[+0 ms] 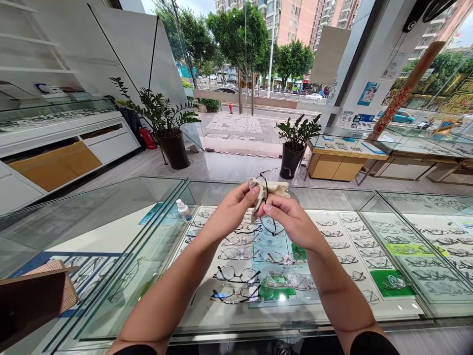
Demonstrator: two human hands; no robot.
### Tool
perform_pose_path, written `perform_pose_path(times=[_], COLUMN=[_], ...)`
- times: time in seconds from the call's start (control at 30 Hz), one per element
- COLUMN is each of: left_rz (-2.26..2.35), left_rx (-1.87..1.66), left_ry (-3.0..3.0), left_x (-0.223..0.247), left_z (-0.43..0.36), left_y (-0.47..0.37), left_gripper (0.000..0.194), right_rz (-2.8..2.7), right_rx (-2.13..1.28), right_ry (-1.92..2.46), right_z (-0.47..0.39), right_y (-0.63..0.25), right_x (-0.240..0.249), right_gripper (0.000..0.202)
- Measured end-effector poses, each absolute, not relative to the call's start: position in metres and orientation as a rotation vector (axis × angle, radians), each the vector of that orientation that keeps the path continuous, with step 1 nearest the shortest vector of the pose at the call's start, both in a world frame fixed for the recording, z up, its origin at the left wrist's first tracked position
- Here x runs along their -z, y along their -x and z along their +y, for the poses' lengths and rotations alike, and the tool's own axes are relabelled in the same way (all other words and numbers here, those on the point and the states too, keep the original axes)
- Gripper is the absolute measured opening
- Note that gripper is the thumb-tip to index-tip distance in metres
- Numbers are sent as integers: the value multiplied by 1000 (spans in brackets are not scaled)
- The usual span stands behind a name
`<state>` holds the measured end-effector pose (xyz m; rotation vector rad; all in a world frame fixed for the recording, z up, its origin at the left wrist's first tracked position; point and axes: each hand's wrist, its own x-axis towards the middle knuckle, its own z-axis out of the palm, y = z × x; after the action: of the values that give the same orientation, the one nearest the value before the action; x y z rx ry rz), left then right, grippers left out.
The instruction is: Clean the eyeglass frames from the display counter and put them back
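Above the glass display case, my left hand [242, 199] is closed on a beige cloth [277, 188], its thumb pressing the cloth near a lens. My right hand [284, 212] pinches a pair of dark-framed glasses [272, 230] from the other side, the cloth's edge by its fingertips. One thin temple arm of the glasses reaches up past the cloth. Fingers and cloth hide part of the frame. Left of my hands, a small white bottle [184, 210] stands on the glass top.
Rows of glasses [236, 274] lie inside the display case [369, 199] beneath my forearms. A brown box-like object [37, 296] juts in at lower left. Beyond the case are two potted plants [173, 145], a fire extinguisher [147, 138] and another counter [332, 166].
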<state>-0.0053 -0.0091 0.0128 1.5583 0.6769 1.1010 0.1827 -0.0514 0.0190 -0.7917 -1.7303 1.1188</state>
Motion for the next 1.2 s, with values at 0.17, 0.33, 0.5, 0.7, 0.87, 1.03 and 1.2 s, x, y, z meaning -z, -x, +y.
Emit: perform_pose_path(times=[0.17,0.33,0.5,0.7,0.87,1.03,1.2], left_rz=[481,390,423,450,412,381,386], left_rx=[-1061,-1055,-1138,-1119,-1162,-1170,-1215], left_ry=[-1224,-1175,-1239,-1319,-1254,-1192,-1212], left_x=[-17,-21,-16,-14,-18,-13,-9], left_z=[-14,-19,-21,-12,-10,-16,-15], left_y=[-4,-7,-9,-1,-5,-11,-14], left_gripper=[37,32,36,49,48,45,45], right_rz=[-1682,-1622,-1513,-1420,-1438,-1479,-1526], right_rx=[-1186,-1199,-1308,-1391,-1354,-1351,-1281], right_ry=[729,717,721,709,717,691,728], right_z=[-48,-43,-38,-39,-38,-37,-39], right_y=[-185,-184,-182,-183,-181,-179,-176], right_x=[-18,-15,-11,-14,-12,-7,0], right_gripper=[27,28,28,27,26,26,28])
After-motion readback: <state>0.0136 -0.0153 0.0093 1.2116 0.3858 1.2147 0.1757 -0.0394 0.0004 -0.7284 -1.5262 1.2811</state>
